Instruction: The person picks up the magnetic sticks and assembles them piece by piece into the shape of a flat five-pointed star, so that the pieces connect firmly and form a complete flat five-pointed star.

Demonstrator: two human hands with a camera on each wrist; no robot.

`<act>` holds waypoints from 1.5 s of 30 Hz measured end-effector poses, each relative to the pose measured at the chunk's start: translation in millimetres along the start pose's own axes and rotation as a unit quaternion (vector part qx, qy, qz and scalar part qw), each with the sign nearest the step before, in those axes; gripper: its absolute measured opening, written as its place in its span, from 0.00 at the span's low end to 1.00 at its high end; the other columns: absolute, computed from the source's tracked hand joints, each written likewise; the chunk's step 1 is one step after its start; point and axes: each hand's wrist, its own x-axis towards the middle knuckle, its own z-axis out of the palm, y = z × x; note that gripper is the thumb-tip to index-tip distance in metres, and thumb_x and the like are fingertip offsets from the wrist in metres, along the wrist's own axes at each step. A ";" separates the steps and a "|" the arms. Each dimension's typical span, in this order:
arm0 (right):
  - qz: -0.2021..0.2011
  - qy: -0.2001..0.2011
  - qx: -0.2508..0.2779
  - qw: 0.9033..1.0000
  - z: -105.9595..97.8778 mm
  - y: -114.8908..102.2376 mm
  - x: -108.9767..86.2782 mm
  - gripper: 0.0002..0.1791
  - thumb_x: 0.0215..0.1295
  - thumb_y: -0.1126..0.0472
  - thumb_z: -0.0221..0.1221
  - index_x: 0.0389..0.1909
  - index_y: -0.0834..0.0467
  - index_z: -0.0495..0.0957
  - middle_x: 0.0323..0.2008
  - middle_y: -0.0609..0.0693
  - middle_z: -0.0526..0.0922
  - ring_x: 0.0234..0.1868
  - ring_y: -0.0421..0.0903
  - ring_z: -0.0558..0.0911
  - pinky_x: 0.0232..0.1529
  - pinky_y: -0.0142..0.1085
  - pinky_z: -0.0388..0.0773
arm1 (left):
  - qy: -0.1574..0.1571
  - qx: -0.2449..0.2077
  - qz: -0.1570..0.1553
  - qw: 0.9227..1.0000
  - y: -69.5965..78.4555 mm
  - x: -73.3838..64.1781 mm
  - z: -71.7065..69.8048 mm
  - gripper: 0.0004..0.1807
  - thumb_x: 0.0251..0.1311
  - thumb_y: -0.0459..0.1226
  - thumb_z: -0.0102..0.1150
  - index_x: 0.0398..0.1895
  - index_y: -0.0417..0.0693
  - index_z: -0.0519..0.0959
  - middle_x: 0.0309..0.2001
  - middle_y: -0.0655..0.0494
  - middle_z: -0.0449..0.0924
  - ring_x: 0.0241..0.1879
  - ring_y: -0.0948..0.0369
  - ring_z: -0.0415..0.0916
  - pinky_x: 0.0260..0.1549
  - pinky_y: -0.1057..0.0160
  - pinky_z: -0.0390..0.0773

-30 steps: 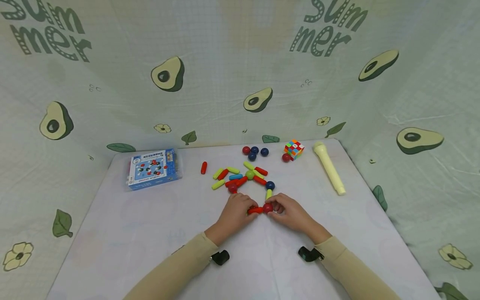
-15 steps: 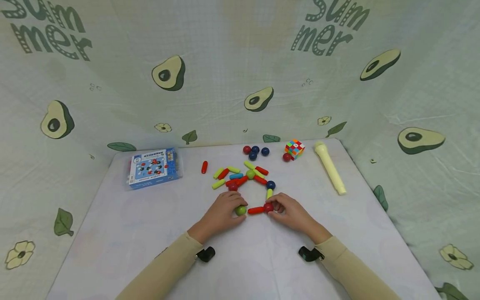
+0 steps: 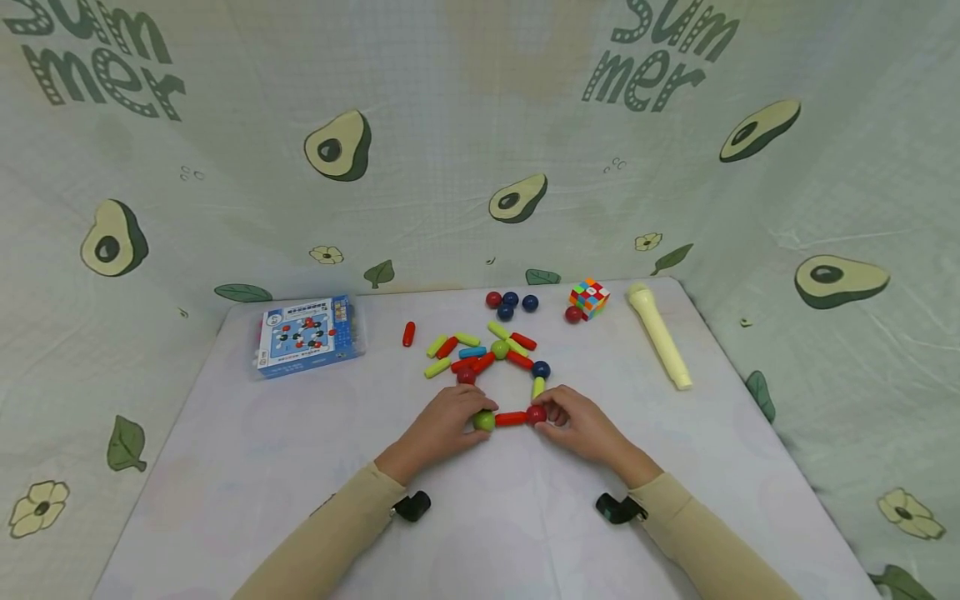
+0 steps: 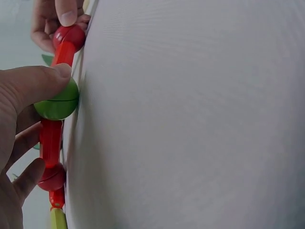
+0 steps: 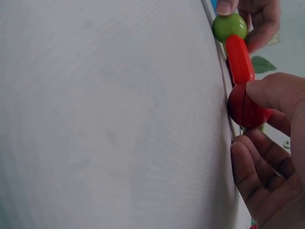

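My left hand (image 3: 438,421) pinches a green ball (image 4: 59,102) between thumb and fingers, at the near left corner of a ring of balls and rods on the table. My right hand (image 3: 585,427) grips a red ball (image 5: 248,106) at the near right corner. A red rod (image 3: 512,419) spans the two balls, its ends meeting both. Around the ring, a yellow-green rod (image 3: 538,387) leads from the held red ball to a dark blue ball (image 3: 541,370). A second green ball (image 3: 499,350) tops the ring, and another red ball (image 3: 466,376) sits at its left.
Several loose rods, including a blue rod (image 3: 472,352), lie behind and left of the ring. Further back are dark blue balls (image 3: 530,302), a puzzle cube (image 3: 589,298) and a pale yellow stick (image 3: 660,335). A blue toy box (image 3: 306,336) stands at the back left.
My left hand first moved left with the green ball, opening a gap to the red rod. It then came slightly right and the ball meets the rod. My right hand stayed nearly still.
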 end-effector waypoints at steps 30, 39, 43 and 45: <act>0.146 0.030 0.030 0.988 -7.5 6.7 21.5 0.21 0.73 0.54 0.61 0.64 0.54 0.75 0.50 0.52 0.79 0.39 0.46 0.77 0.39 0.38 0.78 | 0.091 -0.206 -0.190 0.956 -33.6 3.0 2.2 0.20 0.70 0.45 0.63 0.61 0.51 0.80 0.45 0.60 0.80 0.42 0.61 0.74 0.44 0.63 0.78; 0.136 0.019 0.037 0.990 -8.2 3.8 22.6 0.20 0.72 0.55 0.63 0.61 0.52 0.77 0.47 0.49 0.79 0.38 0.45 0.76 0.39 0.36 0.77 | 0.090 -0.216 -0.182 0.955 -35.5 3.8 4.8 0.17 0.69 0.46 0.64 0.57 0.52 0.82 0.44 0.62 0.80 0.40 0.62 0.74 0.41 0.63 0.78; 0.122 0.019 0.033 0.992 -8.0 5.0 23.1 0.19 0.72 0.54 0.62 0.61 0.53 0.77 0.47 0.49 0.79 0.38 0.45 0.76 0.38 0.36 0.76 | 0.089 -0.216 -0.186 0.954 -35.7 4.0 4.0 0.17 0.69 0.46 0.64 0.57 0.52 0.82 0.43 0.62 0.79 0.40 0.62 0.73 0.41 0.63 0.77; 0.118 0.018 0.032 0.992 -7.8 5.6 23.4 0.20 0.72 0.54 0.62 0.62 0.53 0.77 0.48 0.48 0.79 0.37 0.44 0.76 0.37 0.36 0.76 | 0.089 -0.217 -0.185 0.954 -36.1 4.4 3.5 0.17 0.68 0.46 0.65 0.56 0.52 0.82 0.42 0.61 0.79 0.40 0.62 0.73 0.40 0.63 0.77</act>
